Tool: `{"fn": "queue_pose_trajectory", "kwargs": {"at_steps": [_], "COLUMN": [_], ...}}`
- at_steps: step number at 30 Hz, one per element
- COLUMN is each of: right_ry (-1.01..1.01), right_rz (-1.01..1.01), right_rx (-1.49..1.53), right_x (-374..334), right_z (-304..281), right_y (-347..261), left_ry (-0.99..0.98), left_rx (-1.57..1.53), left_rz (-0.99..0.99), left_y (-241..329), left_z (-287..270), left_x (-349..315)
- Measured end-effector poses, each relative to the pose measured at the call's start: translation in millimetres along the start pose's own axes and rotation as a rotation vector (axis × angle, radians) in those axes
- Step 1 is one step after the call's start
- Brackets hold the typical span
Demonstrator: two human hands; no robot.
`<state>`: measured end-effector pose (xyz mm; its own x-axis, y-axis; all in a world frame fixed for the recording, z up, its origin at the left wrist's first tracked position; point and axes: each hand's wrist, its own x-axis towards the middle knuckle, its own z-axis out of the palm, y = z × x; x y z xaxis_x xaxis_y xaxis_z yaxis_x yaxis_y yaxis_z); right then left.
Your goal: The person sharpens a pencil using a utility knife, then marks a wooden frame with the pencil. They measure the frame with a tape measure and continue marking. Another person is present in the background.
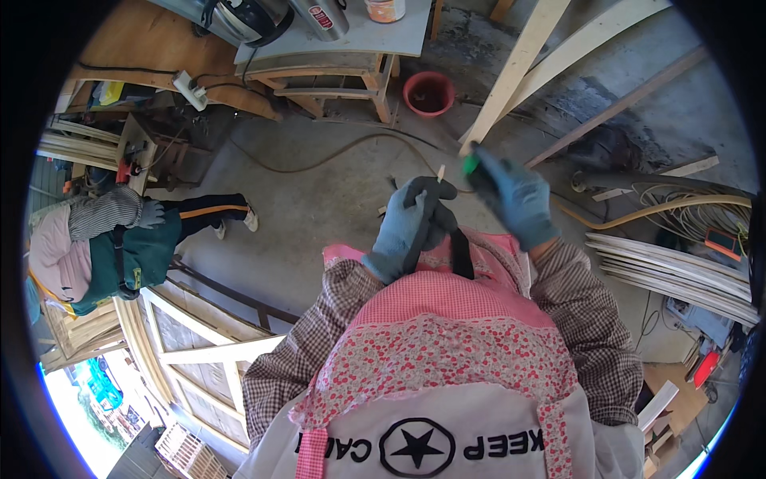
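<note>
My left hand, in a blue-and-dark work glove, is closed in front of my chest. From between its thumb and fingers pokes the pale tip of a small wooden stick. A black strap hangs beside that hand, over my pink apron. To the right and a little higher, my right hand, gloved alike and slightly blurred, is wrapped round a green-and-black handheld tool. The tool's working end cannot be made out. The two hands are apart.
Long wooden boards lean ahead on the right. A red basin sits on the floor by a small table. A hose crosses the floor. Another person stands at left. White strips are stacked at right.
</note>
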<state>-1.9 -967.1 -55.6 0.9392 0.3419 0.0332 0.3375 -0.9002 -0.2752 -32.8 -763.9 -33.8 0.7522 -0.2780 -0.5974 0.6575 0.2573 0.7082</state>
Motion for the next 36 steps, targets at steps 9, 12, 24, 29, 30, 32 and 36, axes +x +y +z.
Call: {"fn": "queue_pose_trajectory", "kwargs": {"at_steps": [9, 12, 24, 29, 30, 32, 36], "right_ry": [-0.02, -0.029, 0.038, -0.068, -0.063, -0.04, -0.013], "right_rz": [-0.095, -0.15, 0.046, -0.141, -0.149, -0.171, -0.02], "right_rx": [-0.004, 0.033, 0.029, 0.049, 0.02, -0.006, -0.142], "right_x": [-3.7, -10.2, 2.4, -10.2, -9.4, -9.1, -1.5], "right_z": [-13.2, -6.0, -22.7, -12.9, -11.0, -9.3, 2.3], "right_y": [-8.0, -13.5, 13.2, -16.5, -17.3, -17.2, 2.9], "left_ry": [0.051, 0.073, 0.035, 0.138, 0.131, 0.108, 0.004], "left_rx": [-0.021, -0.023, -0.02, -0.007, -0.015, -0.036, 0.04], "left_rz": [0.048, 0.046, 0.051, 0.025, 0.02, 0.003, 0.078], "left_y": [-7.5, -10.6, -9.0, -7.9, -7.5, -9.2, -10.0], "left_z": [0.9, 0.5, -1.4, 4.5, 2.0, -2.1, -1.5], "left_x": [7.4, 10.8, 5.6, 7.4, 7.4, 7.1, 4.0]}}
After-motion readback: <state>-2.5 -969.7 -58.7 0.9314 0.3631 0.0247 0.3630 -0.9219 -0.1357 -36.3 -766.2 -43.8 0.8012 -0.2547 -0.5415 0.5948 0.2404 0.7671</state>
